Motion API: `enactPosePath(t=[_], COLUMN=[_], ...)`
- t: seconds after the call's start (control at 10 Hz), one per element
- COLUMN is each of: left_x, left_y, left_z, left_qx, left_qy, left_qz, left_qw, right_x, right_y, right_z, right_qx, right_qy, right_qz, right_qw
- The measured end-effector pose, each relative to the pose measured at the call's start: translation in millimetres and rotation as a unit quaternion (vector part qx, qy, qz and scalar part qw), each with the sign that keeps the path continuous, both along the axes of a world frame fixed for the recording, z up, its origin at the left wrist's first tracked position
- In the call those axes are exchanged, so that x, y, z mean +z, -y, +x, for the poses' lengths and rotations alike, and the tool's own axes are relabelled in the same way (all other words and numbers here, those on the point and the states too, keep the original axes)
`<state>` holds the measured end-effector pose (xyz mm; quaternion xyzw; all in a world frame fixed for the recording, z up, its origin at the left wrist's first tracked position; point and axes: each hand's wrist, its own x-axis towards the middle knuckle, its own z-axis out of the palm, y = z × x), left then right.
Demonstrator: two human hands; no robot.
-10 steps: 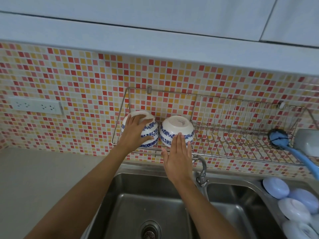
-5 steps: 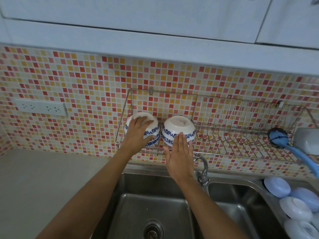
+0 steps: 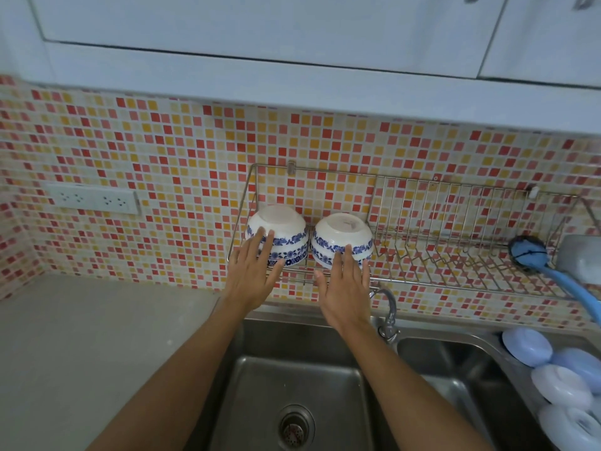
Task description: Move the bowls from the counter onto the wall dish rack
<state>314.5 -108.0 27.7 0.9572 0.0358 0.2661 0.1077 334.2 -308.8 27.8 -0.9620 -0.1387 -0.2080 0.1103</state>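
Observation:
Two stacks of white bowls with blue flower bands sit upside down at the left end of the wire wall dish rack (image 3: 455, 255). The left bowl stack (image 3: 281, 226) and the right bowl stack (image 3: 344, 232) stand side by side, almost touching. My left hand (image 3: 252, 275) is flat and open, its fingertips resting on the lower front of the left stack. My right hand (image 3: 346, 284) is also flat with fingers apart, fingertips at the lower rim of the right stack. Neither hand grips a bowl.
A double steel sink (image 3: 292, 385) lies below the rack, with a tap (image 3: 388, 317) between the basins. A blue dish brush (image 3: 533, 255) hangs at the rack's right end. Several pale lids or dishes (image 3: 553, 379) lie at the right. The grey counter (image 3: 97, 353) stretches left, under a socket strip (image 3: 94, 200).
My left hand slid down off the top of the left bowls and flattened out. My right hand drew back slightly. The bowls stayed in place on the rack.

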Motion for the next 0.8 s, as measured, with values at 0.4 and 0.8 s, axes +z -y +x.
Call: enactPosePath(t=[0.4,0.8], left_x=[11,118], left_y=[9,11], left_z=[-39,-95], left_qx=[-0.003,-0.065], left_qy=[-0.169,-0.168], left_qz=[0.038,0.046], left_qw=[0.985,0.983], right_x=[25,117], right_y=[25,39], right_z=[-20,-88], right_qx=[0.091,0.026], right_qy=[-0.129,-0.117], right_qz=[0.023,0.011], right_qw=[0.987,0.993])
